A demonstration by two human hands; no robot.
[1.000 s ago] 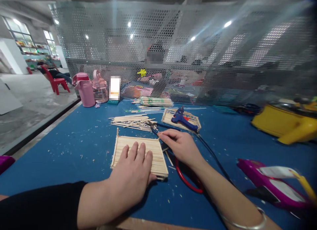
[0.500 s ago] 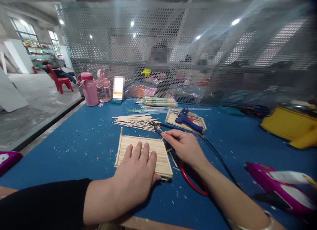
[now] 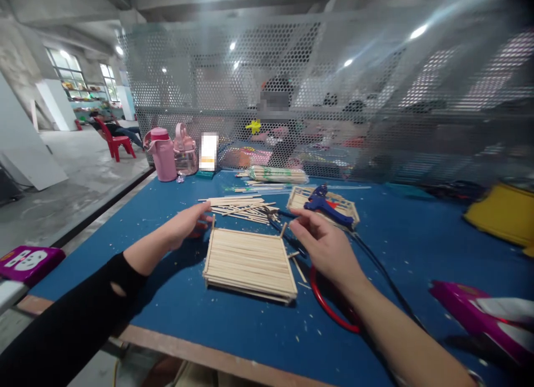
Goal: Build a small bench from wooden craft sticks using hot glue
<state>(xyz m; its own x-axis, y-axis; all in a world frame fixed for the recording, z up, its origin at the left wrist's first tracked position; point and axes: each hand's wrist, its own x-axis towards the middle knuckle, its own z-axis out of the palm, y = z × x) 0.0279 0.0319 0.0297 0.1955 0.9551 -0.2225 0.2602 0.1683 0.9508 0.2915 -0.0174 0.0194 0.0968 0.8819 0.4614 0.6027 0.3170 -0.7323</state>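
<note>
A flat panel of pale wooden sticks point(image 3: 250, 262) lies on the blue table, with short sticks jutting up at its two far corners. My left hand point(image 3: 187, 226) hovers at the panel's far left corner, off its surface, fingers apart and near the loose stick pile point(image 3: 240, 206). Beyond the panel's right side is my right hand point(image 3: 323, 239), its fingers curled above the pliers' red handle point(image 3: 329, 309); whether anything is between the fingertips is hidden. A blue glue gun point(image 3: 329, 208) rests on a second stick frame point(image 3: 298, 198) behind it.
Bagged sticks point(image 3: 277, 174), a pink flask point(image 3: 162, 156), a pink bottle point(image 3: 186, 153) and a phone point(image 3: 208, 152) stand or lie along the back. Purple-and-white objects point(image 3: 31, 263) are at both sides. A yellow container point(image 3: 503, 212) sits far right. A perforated screen point(image 3: 233, 92) rises behind.
My left hand has lifted off the panel and moved to its far left corner. My right hand has drawn slightly away from the far right corner, where a short stick now stands. The view has shifted.
</note>
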